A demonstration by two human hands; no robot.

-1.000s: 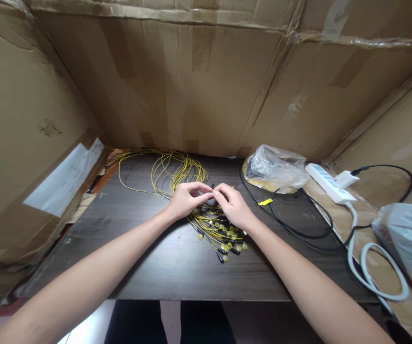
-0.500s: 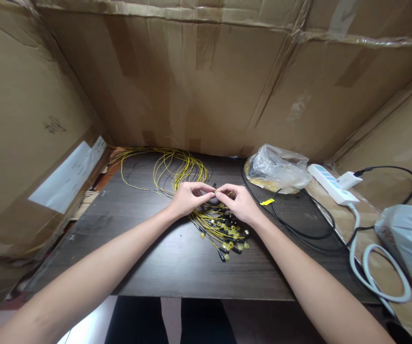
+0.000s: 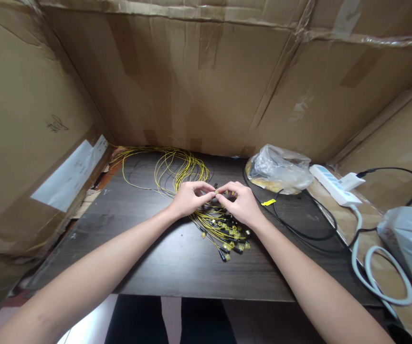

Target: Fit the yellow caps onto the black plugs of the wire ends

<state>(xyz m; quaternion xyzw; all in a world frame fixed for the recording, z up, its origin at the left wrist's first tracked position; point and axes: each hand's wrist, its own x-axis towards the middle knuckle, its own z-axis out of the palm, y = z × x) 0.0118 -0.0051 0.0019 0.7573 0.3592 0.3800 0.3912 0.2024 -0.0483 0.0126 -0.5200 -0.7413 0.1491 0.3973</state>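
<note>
My left hand and my right hand meet fingertip to fingertip above the table. Both are closed in a pinch on a small yellowish connector piece; fingers cover most of it. Just below and around my right hand lies a pile of black cable connectors with clear yellow end pieces. Thin yellow cables run from the pile up under my left hand. Beyond that hand they spread into loose yellow loops at the back of the table.
A crumpled clear plastic bag sits at the back right. Next to it are a black cable with a yellow tag, a white power strip and a pale bag. Cardboard walls enclose the dark table.
The pinching fingers have shifted only slightly, and a bit more of the yellowish piece shows between them. The whole view has moved a little; the cables and pile lie as before.
</note>
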